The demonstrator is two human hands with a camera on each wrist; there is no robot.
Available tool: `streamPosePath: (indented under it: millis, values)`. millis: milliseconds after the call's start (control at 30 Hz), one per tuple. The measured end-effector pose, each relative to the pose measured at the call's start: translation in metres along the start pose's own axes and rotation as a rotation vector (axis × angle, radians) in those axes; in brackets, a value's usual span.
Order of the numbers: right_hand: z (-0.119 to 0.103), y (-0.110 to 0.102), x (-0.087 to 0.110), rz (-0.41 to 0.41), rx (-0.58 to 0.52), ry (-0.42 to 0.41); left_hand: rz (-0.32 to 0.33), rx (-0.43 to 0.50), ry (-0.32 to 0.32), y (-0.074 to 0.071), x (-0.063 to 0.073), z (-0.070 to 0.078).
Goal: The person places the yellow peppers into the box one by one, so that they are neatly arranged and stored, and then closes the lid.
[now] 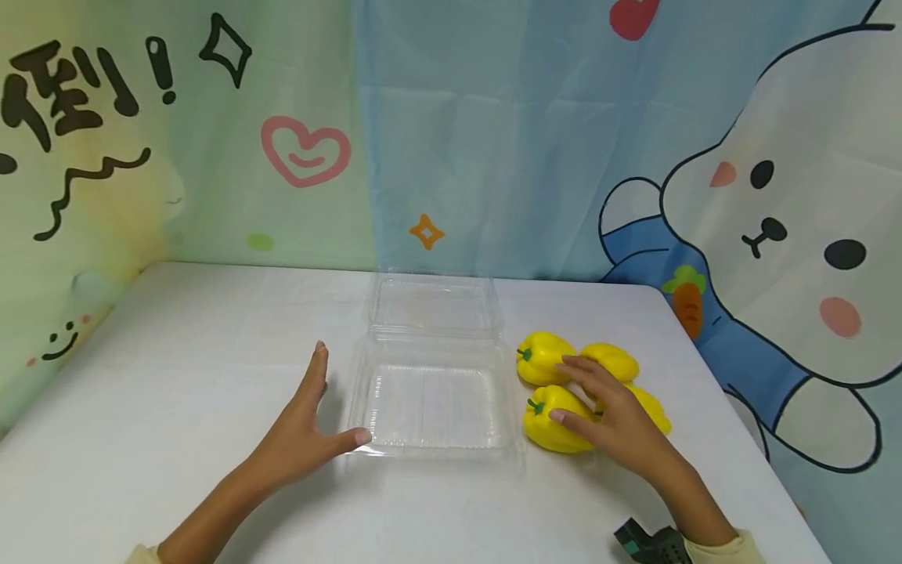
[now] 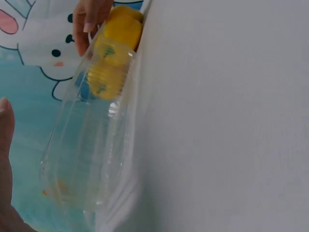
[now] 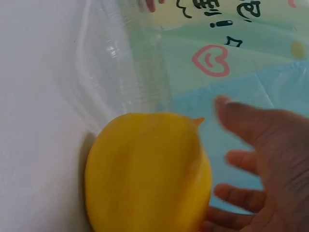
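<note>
A clear plastic clamshell box [image 1: 434,453] lies with its lid [image 1: 433,305] folded back, away from me. My left hand [image 1: 301,432] is at its left side with thumb and fingers spread, the thumb tip at the front left corner; whether it touches, I cannot tell. To the right of the box sit several yellow bell peppers [image 1: 553,429] in a cluster, with green stems. My right hand [image 1: 615,417] hovers over them, thumb above the front left pepper and fingers extended, partly hiding the right ones. The right wrist view shows one yellow pepper [image 3: 145,174] close up beside the spread fingers.
White cloth covers the table [image 1: 176,376]. Behind it hangs a printed backdrop [image 1: 451,141] with a cartoon bear on the right. A dark device [image 1: 651,544] sits at my right wrist.
</note>
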State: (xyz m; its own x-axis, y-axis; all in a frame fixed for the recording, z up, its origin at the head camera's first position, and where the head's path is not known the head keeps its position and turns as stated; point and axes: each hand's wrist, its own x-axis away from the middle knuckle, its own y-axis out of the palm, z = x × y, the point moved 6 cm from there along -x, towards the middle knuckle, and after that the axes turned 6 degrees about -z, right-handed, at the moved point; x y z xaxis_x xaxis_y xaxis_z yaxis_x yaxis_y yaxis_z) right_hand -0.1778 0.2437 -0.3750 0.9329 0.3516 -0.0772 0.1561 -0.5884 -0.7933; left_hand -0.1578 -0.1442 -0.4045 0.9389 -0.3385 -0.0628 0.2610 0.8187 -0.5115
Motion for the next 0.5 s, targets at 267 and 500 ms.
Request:
streamPosePath:
  millis: [267, 500]
  values:
    - [-0.001, 0.005, 0.002, -0.101, 0.011, 0.080, 0.009, 0.044, 0.039, 0.015, -0.004, 0.005]
    - [-0.002, 0.008, 0.003, -0.151, 0.016, 0.117, 0.021, -0.011, 0.069, 0.024, -0.006, 0.008]
